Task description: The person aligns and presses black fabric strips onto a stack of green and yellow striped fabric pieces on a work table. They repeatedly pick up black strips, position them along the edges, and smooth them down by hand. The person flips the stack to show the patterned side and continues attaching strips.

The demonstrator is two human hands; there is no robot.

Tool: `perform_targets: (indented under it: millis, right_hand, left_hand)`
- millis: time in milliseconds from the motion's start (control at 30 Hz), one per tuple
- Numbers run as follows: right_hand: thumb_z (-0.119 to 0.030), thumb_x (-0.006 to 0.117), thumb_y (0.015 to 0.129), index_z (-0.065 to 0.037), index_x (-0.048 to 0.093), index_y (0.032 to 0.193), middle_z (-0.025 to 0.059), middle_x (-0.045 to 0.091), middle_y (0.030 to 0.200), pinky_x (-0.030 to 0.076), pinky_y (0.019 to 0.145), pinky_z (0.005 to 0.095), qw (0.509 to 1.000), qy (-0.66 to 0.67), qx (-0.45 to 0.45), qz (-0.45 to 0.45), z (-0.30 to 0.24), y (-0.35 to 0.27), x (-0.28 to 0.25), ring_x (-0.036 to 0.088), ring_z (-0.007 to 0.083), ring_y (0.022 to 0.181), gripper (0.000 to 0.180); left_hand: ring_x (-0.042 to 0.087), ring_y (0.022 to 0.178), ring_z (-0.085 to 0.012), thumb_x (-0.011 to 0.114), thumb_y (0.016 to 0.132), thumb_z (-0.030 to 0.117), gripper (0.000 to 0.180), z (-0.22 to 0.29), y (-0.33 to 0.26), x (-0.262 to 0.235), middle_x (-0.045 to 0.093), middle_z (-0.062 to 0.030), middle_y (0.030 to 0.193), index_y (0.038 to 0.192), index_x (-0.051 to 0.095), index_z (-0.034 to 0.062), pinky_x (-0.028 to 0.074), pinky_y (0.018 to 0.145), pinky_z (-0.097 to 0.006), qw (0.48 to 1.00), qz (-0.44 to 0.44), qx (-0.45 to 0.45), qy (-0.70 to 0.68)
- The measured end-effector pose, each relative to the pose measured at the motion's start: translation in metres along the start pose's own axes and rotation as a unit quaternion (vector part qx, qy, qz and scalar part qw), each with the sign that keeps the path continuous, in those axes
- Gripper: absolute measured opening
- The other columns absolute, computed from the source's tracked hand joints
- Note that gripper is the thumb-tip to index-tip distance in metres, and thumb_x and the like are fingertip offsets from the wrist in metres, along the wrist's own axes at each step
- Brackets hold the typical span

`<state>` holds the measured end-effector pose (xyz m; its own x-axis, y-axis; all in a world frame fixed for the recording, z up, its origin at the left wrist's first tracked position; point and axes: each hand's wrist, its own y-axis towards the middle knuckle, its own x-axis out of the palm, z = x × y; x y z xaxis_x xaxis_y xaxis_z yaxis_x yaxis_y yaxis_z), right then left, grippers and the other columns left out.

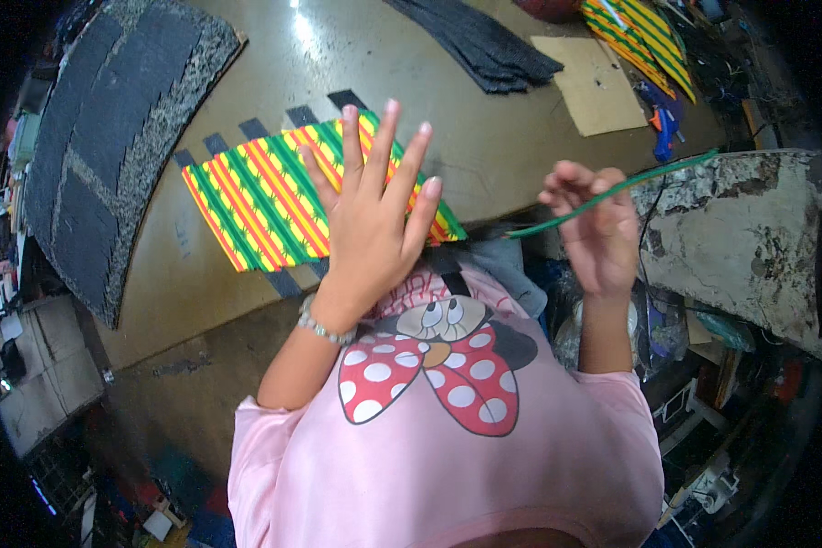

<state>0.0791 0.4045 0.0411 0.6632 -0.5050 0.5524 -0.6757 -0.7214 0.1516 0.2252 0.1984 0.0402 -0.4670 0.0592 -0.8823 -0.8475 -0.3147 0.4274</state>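
My left hand rests open, fingers spread, over the right part of a striped panel in green, yellow, orange and red. Several dark strips stick out from under the panel's far and near edges. To the right, my right hand is raised with its fingers curled around a long thin green strip. One end of that strip points toward the panel's right corner; the other reaches out to the right. Part of the panel is hidden beneath my left hand.
A dark, rough curved board lies at the left. Farther off are a stack of dark strips, a tan cardboard piece, a blue glue gun and another striped piece. A worn, pale slab stands at the right.
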Motion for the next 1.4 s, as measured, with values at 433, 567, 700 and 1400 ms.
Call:
perform_targets:
  millis: [433,567,700,1400]
  right_hand:
    - [0.000,0.065,0.092,0.003,0.055,0.116,0.0134,0.066,0.109,0.053,0.090,0.0311,0.994,-0.043,0.094,0.034,0.019,0.032,0.054,0.065,0.0190,0.103,0.026]
    - [0.005,0.070,0.086,0.004,0.058,0.111,0.0111,0.066,0.104,0.055,0.084,0.0286,0.996,-0.033,0.080,0.001,0.030,0.035,0.057,0.066,0.0161,0.095,0.028]
    - [0.004,0.070,0.087,0.005,0.058,0.107,0.0092,0.066,0.101,0.055,0.083,0.0282,0.998,-0.057,0.022,0.004,0.039,0.037,0.060,0.066,0.0153,0.090,0.024]
    - [-0.025,0.070,0.087,0.004,0.057,0.126,0.0198,0.061,0.112,0.045,0.095,0.0415,0.684,-0.700,-0.086,-0.184,0.063,0.159,0.052,0.057,0.0340,0.106,0.051]
  left_hand:
    - [0.061,0.066,-0.0241,0.076,0.081,0.008,0.011,0.011,0.014,-0.024,0.065,-0.0114,0.076,0.087,0.072,0.0000,0.048,0.060,-0.034,0.876,-0.034,-0.098,-0.471]
    - [0.060,0.064,-0.0253,0.076,0.080,0.007,0.012,0.008,0.012,-0.023,0.063,-0.0115,0.073,0.088,0.070,0.0005,0.048,0.060,-0.035,0.909,0.002,-0.059,-0.414]
    - [0.062,0.066,-0.0255,0.075,0.081,0.007,0.013,0.010,0.013,-0.021,0.064,-0.0116,0.075,0.090,0.070,0.0005,0.049,0.061,-0.033,0.924,0.033,-0.052,-0.377]
    - [0.048,0.118,-0.0321,0.069,0.088,0.032,0.036,-0.096,0.015,-0.016,0.058,-0.0120,0.121,0.112,0.065,0.0052,0.036,0.098,-0.046,0.992,-0.030,-0.091,-0.079]
